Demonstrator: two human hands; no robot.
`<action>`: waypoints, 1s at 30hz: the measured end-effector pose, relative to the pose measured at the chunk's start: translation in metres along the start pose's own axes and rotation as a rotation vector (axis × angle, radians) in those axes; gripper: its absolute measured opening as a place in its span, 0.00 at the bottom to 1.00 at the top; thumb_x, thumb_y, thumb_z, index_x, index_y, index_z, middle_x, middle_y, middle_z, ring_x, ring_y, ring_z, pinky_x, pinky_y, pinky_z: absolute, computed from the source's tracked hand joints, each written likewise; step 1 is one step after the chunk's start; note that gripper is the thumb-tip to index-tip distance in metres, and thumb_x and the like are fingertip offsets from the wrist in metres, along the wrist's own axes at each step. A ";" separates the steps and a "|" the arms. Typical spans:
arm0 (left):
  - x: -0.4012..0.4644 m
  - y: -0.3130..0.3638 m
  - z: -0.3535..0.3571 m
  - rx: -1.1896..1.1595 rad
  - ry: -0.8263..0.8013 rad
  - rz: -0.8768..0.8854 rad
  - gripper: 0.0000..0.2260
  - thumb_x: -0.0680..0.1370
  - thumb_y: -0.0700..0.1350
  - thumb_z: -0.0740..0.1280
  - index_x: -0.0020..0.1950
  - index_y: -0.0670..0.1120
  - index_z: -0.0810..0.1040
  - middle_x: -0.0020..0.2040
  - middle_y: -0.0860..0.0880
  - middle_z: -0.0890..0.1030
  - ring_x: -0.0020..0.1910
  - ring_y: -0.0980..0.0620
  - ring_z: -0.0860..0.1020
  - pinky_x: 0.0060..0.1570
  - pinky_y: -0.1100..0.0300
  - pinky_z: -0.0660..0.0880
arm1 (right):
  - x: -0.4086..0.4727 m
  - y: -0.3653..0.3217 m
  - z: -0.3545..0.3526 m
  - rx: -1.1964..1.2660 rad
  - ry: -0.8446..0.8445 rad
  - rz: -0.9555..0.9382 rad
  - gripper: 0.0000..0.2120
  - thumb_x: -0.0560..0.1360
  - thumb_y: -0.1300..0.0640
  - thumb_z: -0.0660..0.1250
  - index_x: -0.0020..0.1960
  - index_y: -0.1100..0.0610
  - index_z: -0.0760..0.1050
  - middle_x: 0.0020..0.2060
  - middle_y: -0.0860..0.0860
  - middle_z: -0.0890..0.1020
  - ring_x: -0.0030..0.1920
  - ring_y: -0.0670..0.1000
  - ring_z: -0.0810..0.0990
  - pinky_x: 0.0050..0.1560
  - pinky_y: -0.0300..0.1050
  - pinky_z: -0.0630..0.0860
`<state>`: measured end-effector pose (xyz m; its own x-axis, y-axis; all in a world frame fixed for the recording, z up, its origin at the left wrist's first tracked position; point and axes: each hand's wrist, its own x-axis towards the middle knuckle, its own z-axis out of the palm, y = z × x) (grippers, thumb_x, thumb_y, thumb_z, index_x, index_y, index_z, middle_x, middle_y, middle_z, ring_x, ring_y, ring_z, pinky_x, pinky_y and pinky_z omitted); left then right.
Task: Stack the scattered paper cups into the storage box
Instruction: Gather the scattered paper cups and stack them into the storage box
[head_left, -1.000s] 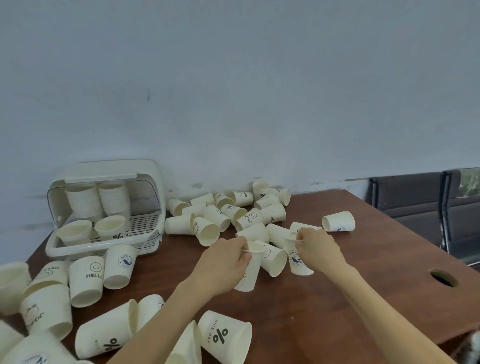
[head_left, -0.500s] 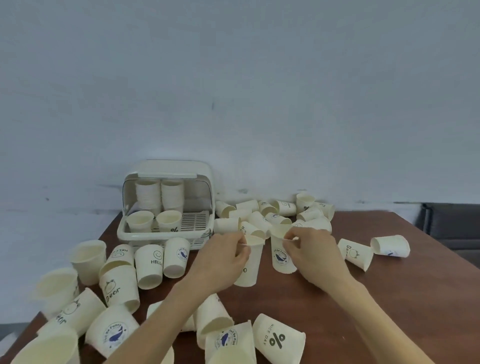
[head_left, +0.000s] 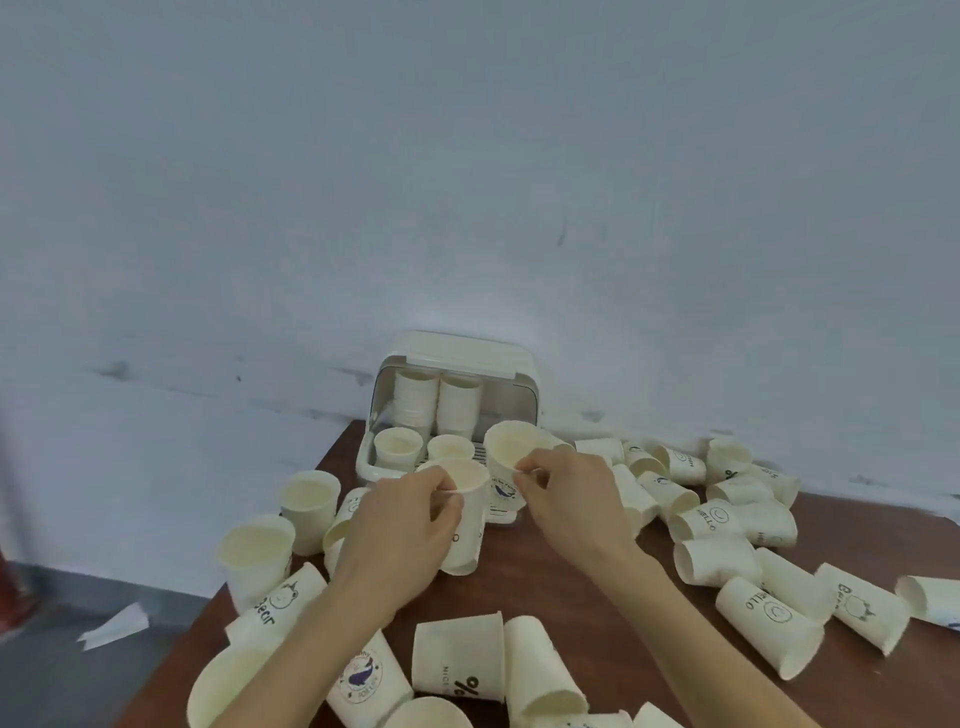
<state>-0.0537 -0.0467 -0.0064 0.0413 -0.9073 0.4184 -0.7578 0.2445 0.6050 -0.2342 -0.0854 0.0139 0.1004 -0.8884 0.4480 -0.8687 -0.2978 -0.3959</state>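
Two cups are in hand at once, one per hand. The left hand is curled around the wall of an upright paper cup whose base looks to rest on the wooden table, thumb and forefinger pinched at its rim. The right hand pinches the rim of a second cup between thumb and fingertips, holding it raised and tipped, mouth towards the camera, just above and beside the first. Neither hand is spread; both are closed lightly on thin paper.

Judging from this, the next step is nesting one cup into the other, and the rim pinch is the weak point: a squeeze too firm would buckle the rim, and an oval mouth will not take another cup cleanly. A tilted entry could jam the cups or knock the lower one over into its neighbours.

Just behind the hands stands the white storage box, its front open, against the wall. Two tall stacks stand at its back and two shorter ones sit at its front. Carrying a nested pair in could clip those front stacks or the lid edge.

Many loose cups lie around, upright to the left and mostly on their sides to the right; a sweeping forearm might roll some off the table edge.
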 end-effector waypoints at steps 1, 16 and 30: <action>0.001 -0.005 -0.002 0.005 0.000 -0.011 0.05 0.78 0.51 0.63 0.45 0.53 0.78 0.36 0.57 0.81 0.41 0.55 0.80 0.44 0.54 0.76 | 0.012 -0.003 0.009 -0.007 -0.009 0.002 0.08 0.76 0.51 0.65 0.50 0.50 0.82 0.42 0.46 0.84 0.44 0.49 0.80 0.45 0.45 0.75; 0.022 -0.046 -0.013 0.104 -0.040 -0.054 0.11 0.81 0.51 0.57 0.44 0.51 0.77 0.37 0.53 0.80 0.37 0.53 0.76 0.40 0.53 0.75 | 0.110 0.004 0.119 -0.098 -0.054 0.005 0.10 0.78 0.54 0.61 0.50 0.55 0.80 0.43 0.53 0.83 0.45 0.55 0.80 0.39 0.45 0.72; 0.108 -0.073 0.004 0.142 0.088 -0.073 0.11 0.81 0.47 0.56 0.51 0.46 0.77 0.44 0.46 0.81 0.45 0.44 0.77 0.45 0.50 0.75 | 0.091 0.028 0.165 -0.180 -0.184 -0.072 0.07 0.79 0.61 0.56 0.50 0.58 0.72 0.46 0.54 0.77 0.44 0.55 0.75 0.39 0.45 0.64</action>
<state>0.0039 -0.1637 -0.0081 0.1518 -0.8860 0.4380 -0.8347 0.1224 0.5370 -0.1690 -0.2326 -0.0888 0.2368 -0.9206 0.3104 -0.9268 -0.3099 -0.2121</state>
